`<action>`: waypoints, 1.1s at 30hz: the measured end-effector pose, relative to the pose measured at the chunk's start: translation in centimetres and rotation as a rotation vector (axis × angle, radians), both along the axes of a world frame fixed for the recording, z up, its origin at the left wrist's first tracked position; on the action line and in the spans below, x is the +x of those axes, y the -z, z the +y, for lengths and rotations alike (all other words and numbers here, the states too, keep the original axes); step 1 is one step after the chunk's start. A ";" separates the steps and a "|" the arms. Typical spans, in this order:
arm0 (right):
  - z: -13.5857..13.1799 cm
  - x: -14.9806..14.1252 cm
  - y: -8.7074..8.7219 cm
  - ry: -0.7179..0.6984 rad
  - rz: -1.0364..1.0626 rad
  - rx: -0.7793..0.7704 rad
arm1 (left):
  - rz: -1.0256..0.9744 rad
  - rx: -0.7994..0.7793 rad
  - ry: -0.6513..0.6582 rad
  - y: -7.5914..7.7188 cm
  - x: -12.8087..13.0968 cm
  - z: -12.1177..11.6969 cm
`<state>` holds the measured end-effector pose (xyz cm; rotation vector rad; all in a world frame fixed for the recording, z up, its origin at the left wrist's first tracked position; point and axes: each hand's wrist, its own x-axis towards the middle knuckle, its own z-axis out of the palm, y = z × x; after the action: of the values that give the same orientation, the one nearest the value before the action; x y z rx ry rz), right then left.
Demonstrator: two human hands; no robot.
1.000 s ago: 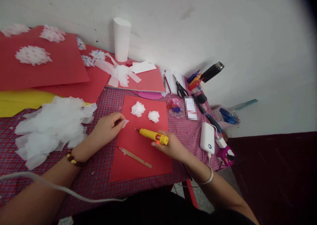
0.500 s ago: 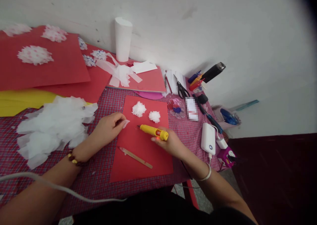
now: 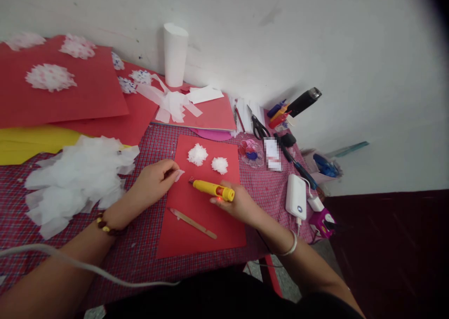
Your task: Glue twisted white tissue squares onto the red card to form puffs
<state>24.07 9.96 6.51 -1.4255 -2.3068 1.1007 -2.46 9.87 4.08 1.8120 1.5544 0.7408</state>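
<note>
A small piece of white tissue paper [image 3: 179,175] is pinched in the fingertips of my left hand [image 3: 154,183], at the left edge of a red sheet [image 3: 205,216]. My right hand [image 3: 240,204] is closed around a yellow hot glue gun [image 3: 212,189] with a lit red light. Its dark nozzle points left toward the tissue piece, a short gap away. Beyond the gun, two fluffy white paper tufts, a left one [image 3: 197,155] and a right one [image 3: 220,165], sit on the sheet. Below it lies a wooden stick [image 3: 192,223].
A heap of white tissue pieces [image 3: 84,174] lies left of my left arm. Scissors [image 3: 258,125], a clear dish [image 3: 250,153] and a white power bank [image 3: 296,197] are on the right. A white paper roll [image 3: 175,54] stands by the wall. A white cable [image 3: 87,267] crosses my left forearm.
My right hand has shifted slightly left with the glue gun, so its nozzle is nearer the tissue piece. My left hand keeps its pinch in about the same place.
</note>
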 end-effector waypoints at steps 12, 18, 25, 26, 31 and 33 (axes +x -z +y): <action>-1.3 0.1 -1.8 -0.016 0.045 -0.048 | 0.008 0.014 0.001 0.0 0.0 0.0; -1.3 0.2 -1.9 0.010 0.037 -0.080 | 0.005 0.007 0.000 0.0 -0.1 -0.1; -1.0 -0.1 -0.9 0.029 0.033 -0.039 | -0.001 0.002 0.001 0.0 -0.1 -0.1; -1.0 -0.2 -0.8 0.030 0.038 -0.036 | -0.002 0.003 0.002 0.0 -0.1 -0.1; -0.8 -0.1 -0.3 0.010 0.025 -0.028 | 0.001 0.002 -0.003 -0.1 0.0 0.0; -0.8 0.1 -0.3 0.003 0.021 -0.037 | 0.005 -0.001 -0.003 -0.2 0.0 0.0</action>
<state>24.13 9.11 6.77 -1.4235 -2.2807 1.1581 -2.49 9.83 4.24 1.8127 1.5605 0.7370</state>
